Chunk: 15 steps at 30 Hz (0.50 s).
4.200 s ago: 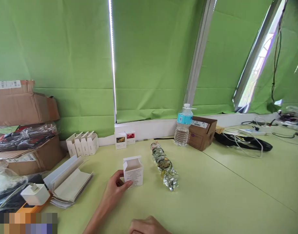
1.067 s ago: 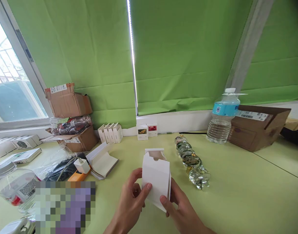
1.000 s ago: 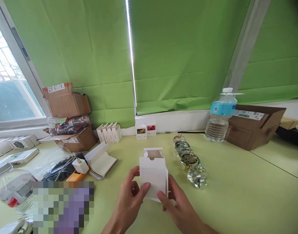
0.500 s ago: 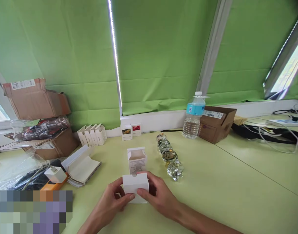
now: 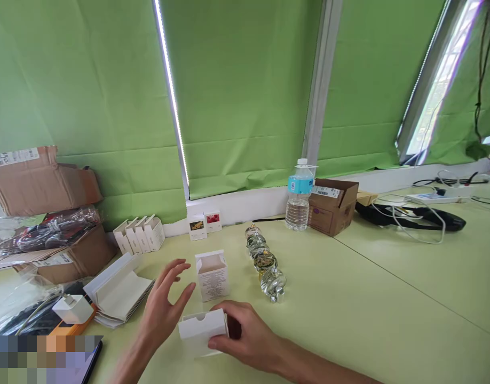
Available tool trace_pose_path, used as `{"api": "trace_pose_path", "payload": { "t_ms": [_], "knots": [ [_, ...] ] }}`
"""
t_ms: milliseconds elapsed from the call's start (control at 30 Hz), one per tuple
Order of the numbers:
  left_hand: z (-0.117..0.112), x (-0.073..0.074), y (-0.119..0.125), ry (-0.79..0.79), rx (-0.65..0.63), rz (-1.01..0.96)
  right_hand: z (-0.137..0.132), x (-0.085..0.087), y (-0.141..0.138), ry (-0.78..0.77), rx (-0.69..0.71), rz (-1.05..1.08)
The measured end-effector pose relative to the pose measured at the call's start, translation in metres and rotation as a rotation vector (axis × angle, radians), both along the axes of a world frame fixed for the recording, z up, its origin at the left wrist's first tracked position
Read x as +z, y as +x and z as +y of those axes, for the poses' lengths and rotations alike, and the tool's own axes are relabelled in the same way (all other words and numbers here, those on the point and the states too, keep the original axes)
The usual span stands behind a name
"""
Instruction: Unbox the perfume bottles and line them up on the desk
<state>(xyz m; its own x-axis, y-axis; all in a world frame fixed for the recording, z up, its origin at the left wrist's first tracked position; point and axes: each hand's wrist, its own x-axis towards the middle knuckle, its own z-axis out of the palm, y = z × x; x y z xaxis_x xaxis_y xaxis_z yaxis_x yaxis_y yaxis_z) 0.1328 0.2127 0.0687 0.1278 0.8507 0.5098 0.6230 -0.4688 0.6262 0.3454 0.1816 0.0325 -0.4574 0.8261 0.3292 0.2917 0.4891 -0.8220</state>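
Note:
My right hand (image 5: 245, 336) grips a white folded carton (image 5: 200, 329), which lies tilted low over the table with its notched flap edge upward. My left hand (image 5: 161, 314) is off the carton, fingers spread and holding nothing, just left of a second white carton (image 5: 212, 280). That one stands upright with its top open and printed text on its front. A row of glass ornaments with gold parts (image 5: 265, 261) lies to the right of the standing carton.
A water bottle (image 5: 298, 198) and a brown cardboard box (image 5: 332, 207) stand at the back by the wall. Several small white boxes (image 5: 139, 233) and a stack of folded white card (image 5: 117, 288) are at left, beside a white charger (image 5: 72, 309). Black cables (image 5: 409, 217) lie at right.
My left hand has let go of the carton and moved left, with fingers spread. The carton stays in my right hand, now lower and tilted. The view has turned slightly to the right.

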Motion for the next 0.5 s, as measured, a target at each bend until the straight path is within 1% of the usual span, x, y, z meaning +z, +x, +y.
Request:
{"api": "trace_pose_path", "payload": {
  "t_ms": [67,167,267,367,433,500],
  "knots": [
    [0.007,0.011,0.008,0.038,-0.053,0.107,0.0,-0.002,0.0,0.021,-0.01,-0.01],
    [0.017,0.022,0.017,0.01,-0.131,0.161,-0.001,-0.001,-0.001,0.011,-0.005,0.012],
    [0.025,0.024,0.021,-0.048,-0.193,0.14,-0.001,0.002,-0.001,-0.038,0.01,0.086],
    [0.03,0.023,0.021,-0.098,-0.222,0.104,-0.001,0.009,0.0,-0.126,0.024,0.203],
    [0.031,0.025,0.02,-0.138,-0.258,0.072,0.001,0.017,0.001,-0.215,0.023,0.281],
    [0.029,0.03,0.019,-0.179,-0.299,0.043,0.006,0.03,0.003,-0.278,-0.012,0.342]
  ]
}}
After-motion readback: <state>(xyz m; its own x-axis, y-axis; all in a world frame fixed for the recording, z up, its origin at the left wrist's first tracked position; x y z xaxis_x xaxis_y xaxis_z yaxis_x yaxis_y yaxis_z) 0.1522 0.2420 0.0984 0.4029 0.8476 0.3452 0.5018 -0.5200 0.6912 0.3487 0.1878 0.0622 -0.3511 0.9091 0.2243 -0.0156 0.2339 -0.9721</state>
